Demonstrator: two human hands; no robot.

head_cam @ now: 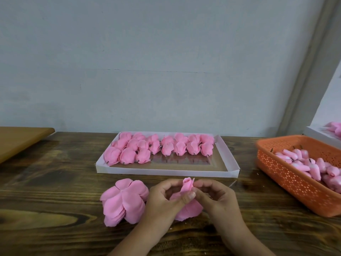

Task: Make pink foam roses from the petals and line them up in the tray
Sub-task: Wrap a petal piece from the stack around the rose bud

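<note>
A pink foam rose bud (186, 186) with petals hanging below it sits between my two hands near the table's front. My left hand (164, 199) pinches it from the left, thumb on the petal. My right hand (215, 195) curls round it from the right. A stack of loose pink petals (124, 201) lies on the table just left of my left hand. Behind, a shallow white tray (229, 159) holds several finished pink roses (158, 147) in rows along its far side; its near strip is bare.
An orange perforated basket (287, 179) with several pink buds (317, 166) stands at the right. A second white tray (313, 133) sits behind it. A light wooden board (20, 138) lies at the far left. A grey wall runs behind the dark wooden table (55, 182).
</note>
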